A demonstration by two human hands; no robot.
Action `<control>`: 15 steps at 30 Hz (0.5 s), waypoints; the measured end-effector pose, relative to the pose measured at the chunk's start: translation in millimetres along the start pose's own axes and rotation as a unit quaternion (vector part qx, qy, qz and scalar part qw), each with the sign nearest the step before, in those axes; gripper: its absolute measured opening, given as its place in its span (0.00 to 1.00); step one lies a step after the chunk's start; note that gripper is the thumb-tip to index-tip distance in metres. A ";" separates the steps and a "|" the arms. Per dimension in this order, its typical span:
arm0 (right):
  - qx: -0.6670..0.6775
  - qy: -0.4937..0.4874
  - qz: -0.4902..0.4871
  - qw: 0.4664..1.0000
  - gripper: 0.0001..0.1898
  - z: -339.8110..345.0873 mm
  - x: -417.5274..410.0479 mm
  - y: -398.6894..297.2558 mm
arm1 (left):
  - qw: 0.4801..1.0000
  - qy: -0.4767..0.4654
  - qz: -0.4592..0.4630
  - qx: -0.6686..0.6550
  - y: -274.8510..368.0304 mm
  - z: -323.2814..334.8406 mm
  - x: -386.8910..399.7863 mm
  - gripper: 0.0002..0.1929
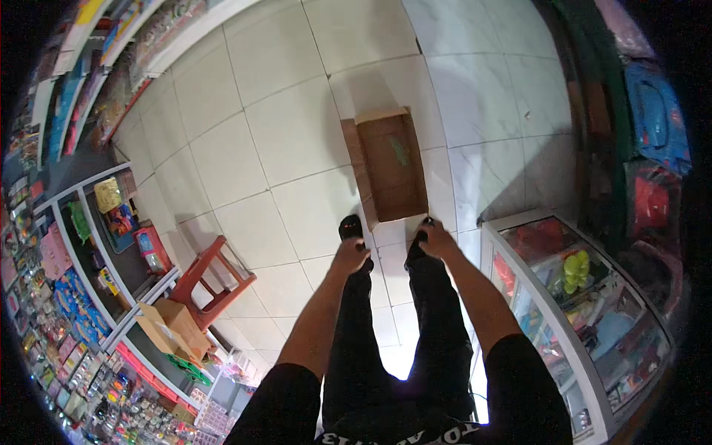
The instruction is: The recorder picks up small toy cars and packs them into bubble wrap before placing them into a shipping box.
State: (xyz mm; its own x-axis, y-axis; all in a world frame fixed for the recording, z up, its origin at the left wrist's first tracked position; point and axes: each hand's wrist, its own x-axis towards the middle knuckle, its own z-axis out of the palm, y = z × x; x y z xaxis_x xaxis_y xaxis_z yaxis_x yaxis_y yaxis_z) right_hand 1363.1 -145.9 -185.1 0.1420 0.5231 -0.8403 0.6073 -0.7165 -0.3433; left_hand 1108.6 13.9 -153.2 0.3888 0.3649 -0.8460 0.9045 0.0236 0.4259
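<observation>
An open cardboard box [394, 167] lies on the tiled floor before my feet, with a flap spread along its left side and a small green thing [399, 150] inside. My left hand [352, 255] hangs over my left leg, just behind the black footwear; its fingers are curled and no held object shows. Near the box's lower right corner is my right hand [436, 238], over my other foot. Its fingers are bent, and whether they pinch anything cannot be told. Both hands appear apart from the box.
A red plastic stool [214, 283] stands at the left, beside shelves holding packed goods and a smaller cardboard box [175, 328]. A glass display case [548, 311] with a white frame stands close on the right. More stocked shelves [183, 36] curve along the upper left.
</observation>
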 end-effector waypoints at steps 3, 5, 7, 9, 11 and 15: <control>0.031 -0.030 0.017 0.999 0.28 -32.1 35.9 -11.2 | 0.997 0.019 0.032 0.063 3.0 -1.4 65.3 0.25; 0.018 -0.048 0.038 0.998 0.28 -42.4 62.4 -19.5 | 0.998 0.031 0.051 0.009 -11.3 -2.7 103.6 0.26; 0.010 -0.052 -0.002 0.999 0.28 -45.9 69.0 -22.9 | 0.997 -0.011 -0.038 -0.059 9.6 -3.6 110.9 0.28; 0.002 -0.042 -0.057 0.997 0.29 -46.1 75.8 -27.1 | 1.000 0.006 -0.025 -0.017 -11.1 7.0 132.4 0.29; 0.073 0.036 -0.027 0.996 0.29 -37.9 75.1 -1.0 | 0.999 0.011 -0.026 -0.017 13.1 12.5 133.7 0.27; 0.118 0.075 -0.002 0.990 0.27 -57.9 64.4 8.5 | 0.993 0.089 0.052 0.058 35.5 -10.2 109.5 0.27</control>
State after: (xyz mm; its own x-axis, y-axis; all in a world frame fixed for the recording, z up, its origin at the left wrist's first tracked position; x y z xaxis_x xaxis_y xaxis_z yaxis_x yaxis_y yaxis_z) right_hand 1422.7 -91.5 -217.8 0.2657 0.5763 -0.7728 0.4109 -0.7929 -0.4500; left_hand 1181.5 64.2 -227.5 0.4530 0.5193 -0.7247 0.8793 -0.1259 0.4594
